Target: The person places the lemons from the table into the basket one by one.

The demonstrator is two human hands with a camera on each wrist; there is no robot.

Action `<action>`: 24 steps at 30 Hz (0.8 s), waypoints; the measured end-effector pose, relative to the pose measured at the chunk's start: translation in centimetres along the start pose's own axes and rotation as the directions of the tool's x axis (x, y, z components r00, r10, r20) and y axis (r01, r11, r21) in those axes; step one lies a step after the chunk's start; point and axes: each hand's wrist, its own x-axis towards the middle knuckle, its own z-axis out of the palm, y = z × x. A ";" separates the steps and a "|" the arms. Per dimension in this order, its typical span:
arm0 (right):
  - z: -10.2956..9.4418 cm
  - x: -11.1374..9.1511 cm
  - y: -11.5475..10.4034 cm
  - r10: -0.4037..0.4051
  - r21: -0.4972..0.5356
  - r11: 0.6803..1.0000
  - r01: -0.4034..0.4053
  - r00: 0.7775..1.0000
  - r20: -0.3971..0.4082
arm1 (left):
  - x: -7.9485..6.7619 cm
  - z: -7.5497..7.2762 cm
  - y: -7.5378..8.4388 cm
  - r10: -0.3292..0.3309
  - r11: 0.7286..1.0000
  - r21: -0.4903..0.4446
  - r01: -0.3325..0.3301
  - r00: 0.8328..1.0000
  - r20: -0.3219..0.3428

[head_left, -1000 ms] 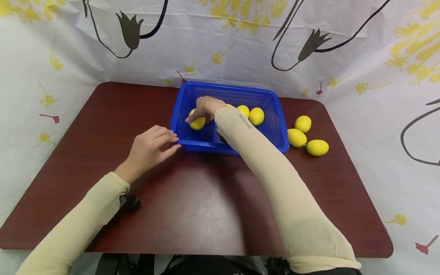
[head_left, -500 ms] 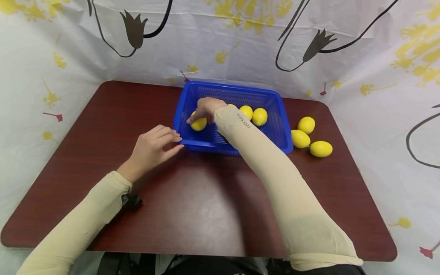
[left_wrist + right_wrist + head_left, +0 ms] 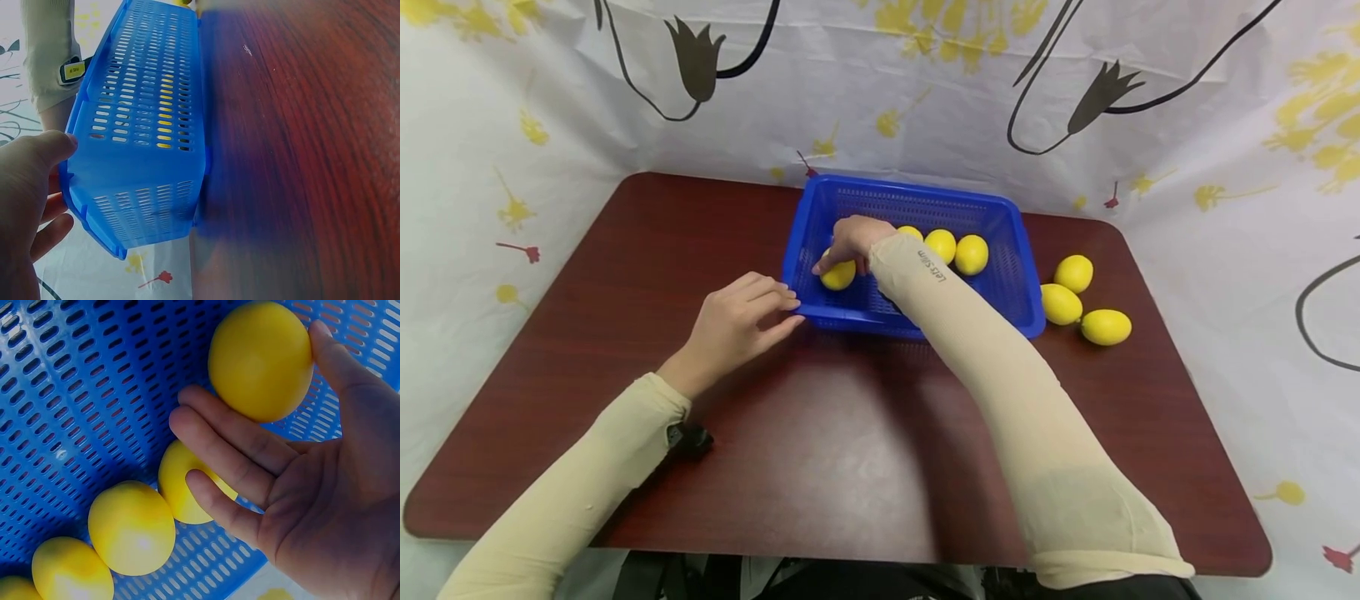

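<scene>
A blue perforated plastic basket stands toward the back of the table. My left hand pinches its near left corner; in the left wrist view the thumb lies on the outside of the rim, fingers behind it. Inside the basket, my right hand holds a yellow lemon near the left end. The right wrist view shows that lemon between the thumb and a mostly hidden index finger, the other fingers extended. Several more lemons lie in a row along the far wall of the basket.
Three lemons lie on the dark red table, close to the right side of the basket. A patterned white sheet hangs behind and at both sides. The right forearm sleeve crosses over the basket's near rim.
The head view has shifted slightly, so the scene sits a little further right. Both hands keep the same places on the basket corner and the lemon.
</scene>
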 end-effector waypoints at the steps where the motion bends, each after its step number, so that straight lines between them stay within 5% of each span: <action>1: 0.0 0.1 0.0 -0.002 0.002 1.000 0.002 1.000 -0.005 | 0.0 0.0 0.0 0.002 1.000 0.001 -0.002 1.000 -0.001; 24: -1.2 -1.2 0.9 -0.064 0.016 0.998 0.064 0.998 -0.024 | 0.1 -0.2 0.1 0.007 1.000 0.025 -0.008 1.000 0.010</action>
